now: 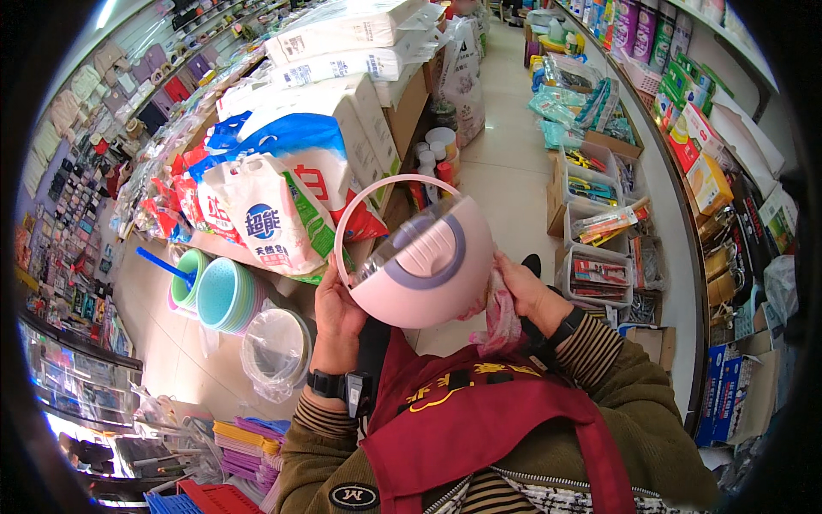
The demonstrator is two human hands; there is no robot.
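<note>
Fingers [330, 300] of our left hand [336, 317] close around the rim of the pink round plastic lidded bowl [424, 265], held at chest height; our right hand [531, 295] presses a pink crumpled cloth [501, 321] against its side, so we keep the bowl steady while wiping

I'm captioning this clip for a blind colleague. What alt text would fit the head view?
Two hands hold up a pink bowl-shaped container with a clear lid: the left hand grips its left rim, the right hand presses a pink cloth against its right side. Around is a shop aisle with stacked teal basins and detergent bags.
</note>
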